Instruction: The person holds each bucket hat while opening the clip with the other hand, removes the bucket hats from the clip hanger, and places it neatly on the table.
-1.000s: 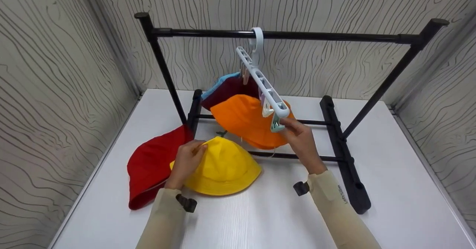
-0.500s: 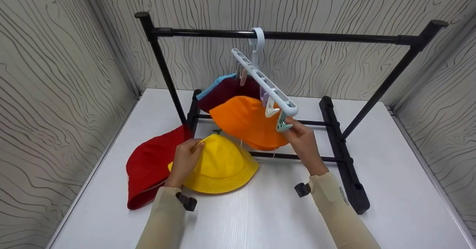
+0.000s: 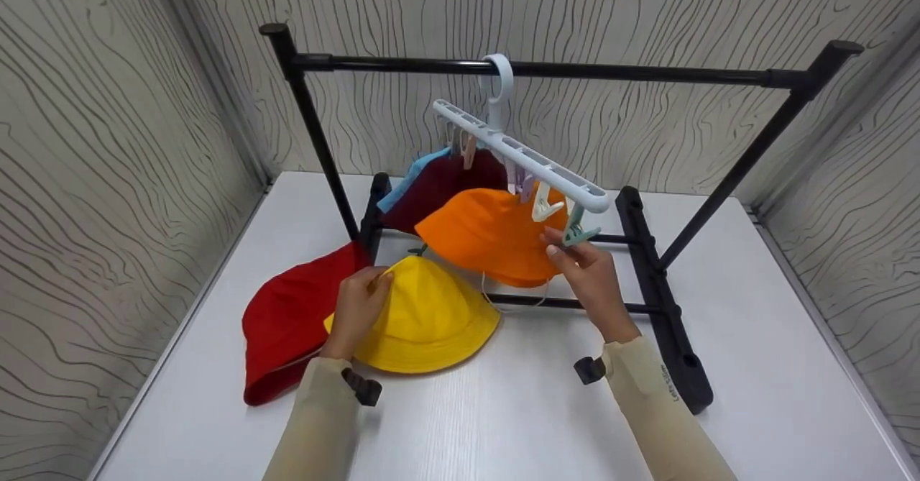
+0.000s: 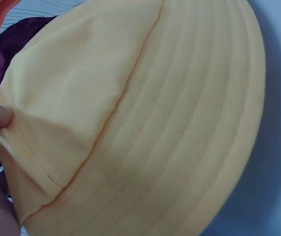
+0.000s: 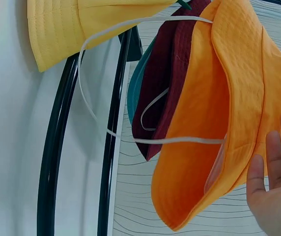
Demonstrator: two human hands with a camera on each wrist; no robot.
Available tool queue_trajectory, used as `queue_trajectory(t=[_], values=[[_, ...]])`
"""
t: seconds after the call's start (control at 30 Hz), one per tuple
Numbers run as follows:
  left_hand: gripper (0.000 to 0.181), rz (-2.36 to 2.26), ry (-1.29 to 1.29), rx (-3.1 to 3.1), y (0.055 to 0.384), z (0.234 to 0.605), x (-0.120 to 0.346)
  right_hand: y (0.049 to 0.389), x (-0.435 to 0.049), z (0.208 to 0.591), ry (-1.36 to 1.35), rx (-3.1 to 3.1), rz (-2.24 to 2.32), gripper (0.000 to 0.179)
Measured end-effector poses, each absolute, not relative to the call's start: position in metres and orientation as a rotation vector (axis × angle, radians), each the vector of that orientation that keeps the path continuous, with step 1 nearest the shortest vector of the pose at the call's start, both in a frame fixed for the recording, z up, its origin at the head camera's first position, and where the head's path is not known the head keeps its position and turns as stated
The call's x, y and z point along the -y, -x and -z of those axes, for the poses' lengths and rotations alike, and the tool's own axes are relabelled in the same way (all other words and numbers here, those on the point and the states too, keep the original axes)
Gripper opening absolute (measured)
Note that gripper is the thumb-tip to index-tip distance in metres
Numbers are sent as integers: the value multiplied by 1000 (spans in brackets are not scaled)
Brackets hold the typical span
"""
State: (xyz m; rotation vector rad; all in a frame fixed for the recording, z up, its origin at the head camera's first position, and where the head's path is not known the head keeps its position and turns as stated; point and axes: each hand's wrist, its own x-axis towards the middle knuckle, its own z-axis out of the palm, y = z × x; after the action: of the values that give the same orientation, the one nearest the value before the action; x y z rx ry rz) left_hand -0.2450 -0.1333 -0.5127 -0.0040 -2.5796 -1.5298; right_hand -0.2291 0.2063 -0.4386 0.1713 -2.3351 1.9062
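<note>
My left hand (image 3: 359,305) pinches the crown of a yellow bucket hat (image 3: 431,323); the left wrist view shows the thumb on its cloth, with the stitched brim (image 4: 214,113) spreading to the right. My right hand (image 3: 593,272) has its fingers extended beside an orange hat (image 3: 489,233), just under a green clip (image 3: 578,228) at the near end of a pale blue clip hanger (image 3: 532,156). Nothing is in its grasp. From the hanger's other clips hang the orange hat, a maroon hat (image 3: 449,190) and a light blue one (image 3: 413,175) behind.
The hanger hooks over the top bar (image 3: 647,71) of a black rack on a white table (image 3: 503,423). A red hat (image 3: 295,323) lies at the left, beside the yellow one. A white elastic cord (image 5: 89,105) loops from the orange hat. Patterned walls (image 3: 575,6) enclose the table.
The hanger's near end has swung to the right, and its hats have shifted. My right hand has come off the green clip. The left hand and yellow hat have moved slightly left and up.
</note>
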Motion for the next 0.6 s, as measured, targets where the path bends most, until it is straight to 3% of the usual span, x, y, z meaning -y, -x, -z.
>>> queue_trajectory(t=[0.6], values=[[26,1445,-5,2594,252,521,133,227,-211,443,-137,2399,-1852,40]])
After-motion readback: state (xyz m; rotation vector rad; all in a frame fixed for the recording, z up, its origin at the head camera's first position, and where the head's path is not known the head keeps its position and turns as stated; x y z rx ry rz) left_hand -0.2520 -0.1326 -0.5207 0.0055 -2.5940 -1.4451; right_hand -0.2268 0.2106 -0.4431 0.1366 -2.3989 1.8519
